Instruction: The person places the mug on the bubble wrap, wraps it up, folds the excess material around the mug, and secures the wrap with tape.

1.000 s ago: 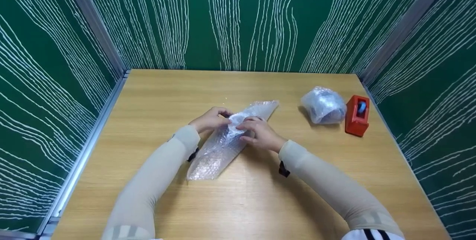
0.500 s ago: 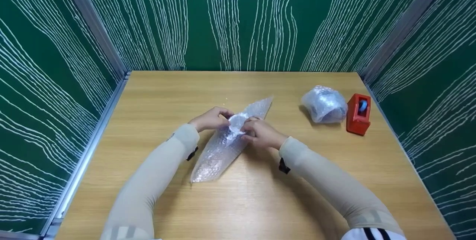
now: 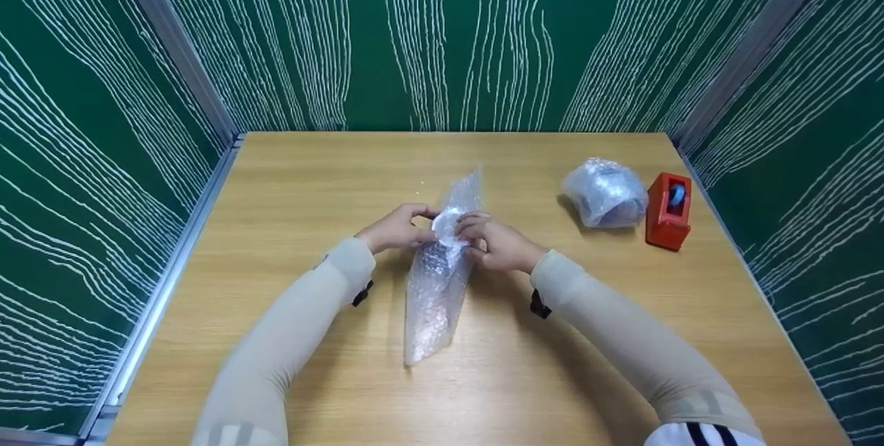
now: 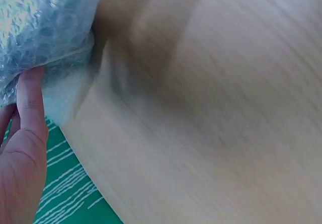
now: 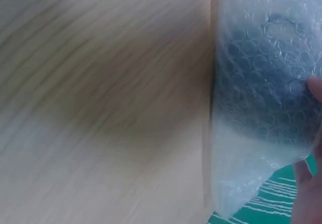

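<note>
So the left hand and right hand both pinch the bubble wrap mid-table, one from each side. I'd hold that middle bit snug but gently, pull evenly, and mind the loose ends flopping about.

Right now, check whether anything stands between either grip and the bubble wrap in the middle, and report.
Nothing visible does: the left grip and right grip both touch the bubble wrap. The other wrapped bundle and red tape dispenser sit well off to the right.
</note>
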